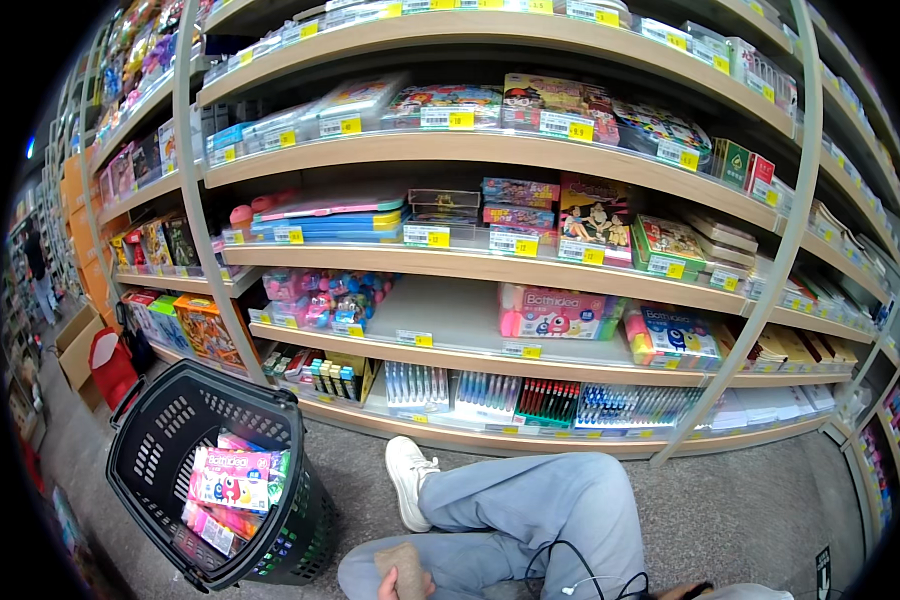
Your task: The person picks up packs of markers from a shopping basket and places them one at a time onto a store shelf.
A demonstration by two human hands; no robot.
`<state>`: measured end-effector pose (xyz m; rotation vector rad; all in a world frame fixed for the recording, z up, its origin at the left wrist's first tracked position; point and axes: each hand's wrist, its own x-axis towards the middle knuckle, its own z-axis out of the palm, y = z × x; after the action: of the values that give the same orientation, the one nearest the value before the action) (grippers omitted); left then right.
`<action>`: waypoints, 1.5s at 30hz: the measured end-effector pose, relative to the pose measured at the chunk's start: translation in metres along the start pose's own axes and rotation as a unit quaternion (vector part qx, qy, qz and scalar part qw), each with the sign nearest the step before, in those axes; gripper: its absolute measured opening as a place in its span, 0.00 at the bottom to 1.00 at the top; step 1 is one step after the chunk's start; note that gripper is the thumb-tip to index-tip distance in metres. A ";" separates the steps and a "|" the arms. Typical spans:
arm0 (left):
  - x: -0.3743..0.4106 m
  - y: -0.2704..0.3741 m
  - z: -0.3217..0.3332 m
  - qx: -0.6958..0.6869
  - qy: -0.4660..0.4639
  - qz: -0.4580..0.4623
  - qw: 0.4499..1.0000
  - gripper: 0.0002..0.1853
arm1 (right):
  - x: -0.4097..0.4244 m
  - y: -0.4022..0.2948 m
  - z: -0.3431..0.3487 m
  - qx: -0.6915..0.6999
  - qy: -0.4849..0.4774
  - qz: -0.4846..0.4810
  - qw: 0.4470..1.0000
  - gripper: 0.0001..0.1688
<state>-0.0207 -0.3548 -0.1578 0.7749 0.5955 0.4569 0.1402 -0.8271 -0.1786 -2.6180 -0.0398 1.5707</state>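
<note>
At the bottom edge, my left hand (388, 585) has its fingers around a small tan object (401, 564), perhaps cloth-covered, above my bent leg in light blue jeans. Only a sliver of my right hand or wrist (676, 592) shows at the lower edge, near a dark band; its fingers are hidden. A black cable (577, 551) and a white earphone wire lie over the jeans between the two. To the left stands a dark plastic shopping basket (311, 517) holding several colourful packs, with a pink pack (231, 478) bearing cartoon figures on top.
Shop shelves (525, 262) curve across the front, stocked with boxed games, pens (487, 394) and a pink pack (555, 311). A metal upright (769, 277) stands at the right. Left of the shelves are a red bag (112, 367) and an open cardboard box (79, 337). A person (41, 270) stands far off.
</note>
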 end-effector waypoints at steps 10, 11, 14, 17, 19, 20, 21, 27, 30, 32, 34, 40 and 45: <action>-0.020 0.024 0.034 0.062 0.029 0.025 0.997 0.17 | -0.026 -0.044 -0.014 0.074 0.130 -0.054 0.987 0.18; -0.020 0.026 0.036 0.036 0.033 0.014 0.999 0.19 | -0.028 -0.046 -0.016 0.078 0.139 -0.057 0.986 0.18; -0.007 0.013 0.018 -0.086 0.026 -0.077 0.993 0.24 | -0.037 -0.053 -0.024 0.096 0.164 -0.075 0.979 0.18; 0.017 -0.010 -0.014 -0.148 0.005 -0.148 0.978 0.25 | -0.047 -0.064 -0.037 0.108 0.196 -0.103 0.969 0.19; 0.028 -0.015 -0.018 -0.123 -0.024 -0.130 0.984 0.25 | -0.055 -0.077 -0.051 0.122 0.227 -0.130 0.957 0.19; 0.031 -0.017 -0.019 -0.114 -0.035 -0.122 0.985 0.25 | -0.060 -0.085 -0.061 0.131 0.248 -0.150 0.948 0.19; 0.033 -0.021 -0.020 -0.108 -0.044 -0.119 0.986 0.25 | -0.065 -0.094 -0.072 0.139 0.271 -0.168 0.938 0.19; 0.041 -0.029 -0.022 -0.089 -0.077 -0.118 0.986 0.25 | -0.064 -0.174 -0.169 0.174 0.392 -0.278 0.859 0.19; 0.045 -0.032 -0.024 -0.087 -0.091 -0.123 0.984 0.25 | -0.044 -0.216 -0.215 0.177 0.422 -0.295 0.839 0.19; 0.047 -0.032 -0.026 -0.087 -0.098 -0.120 0.984 0.25 | -0.029 -0.241 -0.240 0.175 0.435 -0.297 0.832 0.19; 0.048 -0.032 -0.027 -0.083 -0.107 -0.120 0.983 0.25 | -0.015 -0.259 -0.256 0.173 0.442 -0.292 0.830 0.19; 0.051 -0.035 -0.030 -0.076 -0.119 -0.122 0.982 0.25 | 0.012 -0.297 -0.289 0.168 0.455 -0.275 0.830 0.19; 0.051 -0.037 -0.035 -0.076 -0.125 -0.121 0.982 0.25 | 0.022 -0.314 -0.299 0.164 0.459 -0.270 0.830 0.20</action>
<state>0.0008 -0.3308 -0.2221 0.5923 0.4071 0.1734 0.4213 -0.5311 -0.0306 -2.4601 -0.3614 0.0616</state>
